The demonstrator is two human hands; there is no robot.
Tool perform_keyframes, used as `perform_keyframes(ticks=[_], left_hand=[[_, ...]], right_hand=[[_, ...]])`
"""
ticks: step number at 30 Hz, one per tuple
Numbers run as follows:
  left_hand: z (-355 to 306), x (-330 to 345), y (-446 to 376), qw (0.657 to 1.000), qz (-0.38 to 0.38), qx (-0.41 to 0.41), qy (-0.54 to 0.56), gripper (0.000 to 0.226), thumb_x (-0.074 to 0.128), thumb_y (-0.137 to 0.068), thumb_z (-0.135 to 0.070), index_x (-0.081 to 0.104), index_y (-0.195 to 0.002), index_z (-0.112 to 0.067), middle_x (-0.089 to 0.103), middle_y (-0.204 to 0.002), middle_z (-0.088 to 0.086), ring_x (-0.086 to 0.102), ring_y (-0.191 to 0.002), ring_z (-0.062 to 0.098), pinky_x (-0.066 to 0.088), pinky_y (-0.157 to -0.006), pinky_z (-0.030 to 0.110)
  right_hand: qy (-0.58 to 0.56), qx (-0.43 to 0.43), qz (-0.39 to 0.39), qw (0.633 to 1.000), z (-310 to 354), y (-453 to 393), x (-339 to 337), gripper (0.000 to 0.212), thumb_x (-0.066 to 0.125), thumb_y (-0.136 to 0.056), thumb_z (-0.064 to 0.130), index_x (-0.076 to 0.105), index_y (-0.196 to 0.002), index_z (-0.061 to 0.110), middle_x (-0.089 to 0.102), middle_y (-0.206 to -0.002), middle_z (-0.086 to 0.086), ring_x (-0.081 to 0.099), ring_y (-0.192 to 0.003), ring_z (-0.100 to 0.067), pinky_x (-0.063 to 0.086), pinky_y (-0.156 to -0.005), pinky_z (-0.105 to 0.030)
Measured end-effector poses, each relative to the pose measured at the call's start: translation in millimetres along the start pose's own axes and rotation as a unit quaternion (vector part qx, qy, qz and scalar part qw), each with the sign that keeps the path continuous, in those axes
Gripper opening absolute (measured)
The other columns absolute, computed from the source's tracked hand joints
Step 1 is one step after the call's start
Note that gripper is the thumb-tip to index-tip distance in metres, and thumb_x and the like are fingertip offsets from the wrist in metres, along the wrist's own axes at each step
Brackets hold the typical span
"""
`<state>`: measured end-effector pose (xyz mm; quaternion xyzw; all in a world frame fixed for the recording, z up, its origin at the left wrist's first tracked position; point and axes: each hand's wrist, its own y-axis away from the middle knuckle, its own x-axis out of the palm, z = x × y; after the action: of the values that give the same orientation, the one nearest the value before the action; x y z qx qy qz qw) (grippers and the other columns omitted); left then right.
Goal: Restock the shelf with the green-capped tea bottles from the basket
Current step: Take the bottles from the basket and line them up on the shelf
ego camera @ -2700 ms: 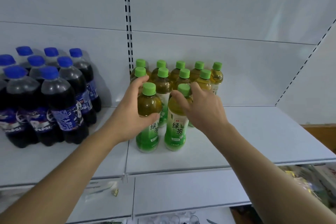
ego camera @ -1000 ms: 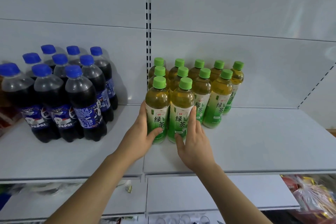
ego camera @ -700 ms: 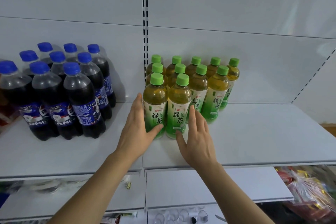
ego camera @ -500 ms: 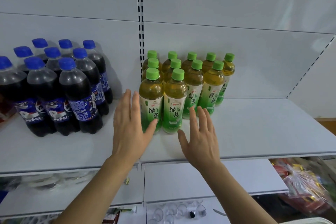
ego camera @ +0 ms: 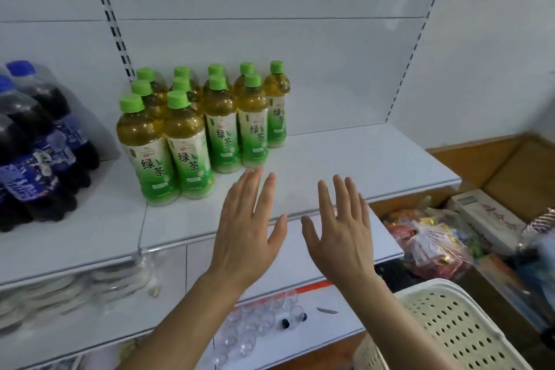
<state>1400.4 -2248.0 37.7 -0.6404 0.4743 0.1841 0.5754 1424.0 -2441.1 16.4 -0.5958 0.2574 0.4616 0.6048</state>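
Tea bottles [ego camera: 192, 141]: standing grouped left of centre on the shelf [ego camera: 345, 159], green caps up.
Left hand [ego camera: 244, 237], right hand [ego camera: 342, 234]: hovering flat, fingers spread, holding nothing.
Basket [ego camera: 450, 321]: sitting lower right; contents hidden, so remaining stock unclear.

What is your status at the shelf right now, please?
Left hand and right hand open, holding nothing. Green-capped tea bottles upright on shelf. Basket lower right. Nothing in the way.
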Motion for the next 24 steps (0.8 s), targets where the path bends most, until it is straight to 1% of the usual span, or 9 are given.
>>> perform_keyframes(ticks=[3, 5, 9, 11, 14, 17, 18, 21, 24], left_hand=[[-45.7, 39.4, 1.5, 0.997, 0.064, 0.019, 0.032, 0.07, 0.038, -0.108, -0.057, 0.024, -0.168, -0.024, 0.026, -0.177, 0.007, 0.025, -0.163, 0.03, 0.038, -0.125, 0.056], [-74.5, 66.4, 3.3, 0.992, 0.106, 0.046, 0.044, 0.073, 0.038, -0.107, -0.061, 0.024, -0.169, -0.026, 0.026, -0.177, 0.007, 0.027, -0.162, 0.032, 0.039, -0.123, 0.055], [-127.8, 114.8, 6.2, 0.979, 0.149, 0.127, 0.05, 0.079, 0.065, -0.101, -0.052, 0.034, -0.167, -0.02, 0.032, -0.174, 0.012, 0.031, -0.16, 0.035, 0.033, -0.124, 0.051], [-150.7, 137.5, 7.0, 0.971, 0.176, 0.15, 0.069, 0.077, 0.066, -0.101, -0.048, 0.036, -0.165, -0.018, 0.034, -0.173, 0.014, 0.032, -0.159, 0.037, 0.033, -0.125, 0.054], [-179.2, 170.8, 9.9, 0.948, 0.24, 0.183, 0.098, 0.071, 0.054, -0.103, -0.046, 0.035, -0.164, -0.017, 0.036, -0.171, 0.017, 0.031, -0.159, 0.038, 0.033, -0.126, 0.059], [-203.6, 205.2, 18.3, 0.921, 0.299, 0.219, 0.118, 0.072, 0.044, -0.101, -0.047, 0.036, -0.164, -0.013, 0.039, -0.168, 0.021, 0.033, -0.158, 0.04, 0.033, -0.126, 0.06], [-210.5, 216.5, 23.2, 0.912, 0.317, 0.229, 0.121, 0.073, 0.043, -0.1, -0.047, 0.034, -0.165, -0.014, 0.037, -0.169, 0.02, 0.03, -0.159, 0.039, 0.031, -0.127, 0.059], [-224.4, 251.9, 41.0, 0.886, 0.358, 0.263, 0.137, 0.079, 0.055, -0.099, -0.045, 0.029, -0.167, -0.015, 0.033, -0.171, 0.019, 0.027, -0.16, 0.037, 0.024, -0.129, 0.054], [-229.4, 282.5, 58.4, 0.852, 0.417, 0.29, 0.126, 0.081, 0.051, -0.104, -0.049, 0.016, -0.172, -0.021, 0.017, -0.178, 0.014, 0.011, -0.165, 0.032, 0.009, -0.133, 0.047]], right_hand=[[0.031, 0.049, 0.004, 0.998, -50.1, 29.2, -12.6, 0.074, 0.045, -0.109, 0.054, 0.038, -0.169, 0.011, 0.028, -0.178, -0.021, 0.018, -0.168, -0.041, 0.022, -0.133, -0.062], [0.054, 0.091, 0.015, 0.994, -82.6, 51.1, -20.4, 0.074, 0.045, -0.11, 0.056, 0.035, -0.17, 0.013, 0.027, -0.179, -0.019, 0.016, -0.168, -0.04, 0.018, -0.135, -0.061], [0.087, 0.178, 0.033, 0.98, -140.4, 95.6, -30.6, 0.073, 0.043, -0.109, 0.056, 0.037, -0.169, 0.014, 0.028, -0.178, -0.02, 0.015, -0.168, -0.041, 0.019, -0.134, -0.063], [0.1, 0.213, 0.043, 0.971, -164.5, 117.6, -30.0, 0.074, 0.046, -0.108, 0.053, 0.038, -0.169, 0.013, 0.029, -0.177, -0.021, 0.018, -0.167, -0.042, 0.021, -0.133, -0.063], [0.114, 0.272, 0.062, 0.953, -194.5, 151.6, -20.5, 0.074, 0.052, -0.104, 0.05, 0.044, -0.166, 0.011, 0.034, -0.174, -0.023, 0.025, -0.165, -0.044, 0.025, -0.13, -0.065], [0.129, 0.336, 0.104, 0.927, -216.5, 186.6, -8.8, 0.075, 0.049, -0.103, 0.054, 0.043, -0.166, 0.014, 0.034, -0.174, -0.024, 0.025, -0.164, -0.044, 0.025, -0.131, -0.064], [0.134, 0.353, 0.121, 0.918, -222.1, 198.8, -5.2, 0.076, 0.048, -0.103, 0.055, 0.041, -0.167, 0.014, 0.033, -0.175, -0.023, 0.024, -0.165, -0.043, 0.024, -0.131, -0.063], [0.141, 0.4, 0.156, 0.892, -237.2, 233.2, 8.5, 0.077, 0.046, -0.104, 0.058, 0.038, -0.169, 0.017, 0.031, -0.176, -0.022, 0.023, -0.165, -0.042, 0.021, -0.133, -0.06], [0.132, 0.442, 0.185, 0.868, -243.8, 263.5, 26.9, 0.079, 0.045, -0.103, 0.06, 0.038, -0.17, 0.019, 0.033, -0.176, -0.023, 0.025, -0.165, -0.042, 0.024, -0.132, -0.063]])
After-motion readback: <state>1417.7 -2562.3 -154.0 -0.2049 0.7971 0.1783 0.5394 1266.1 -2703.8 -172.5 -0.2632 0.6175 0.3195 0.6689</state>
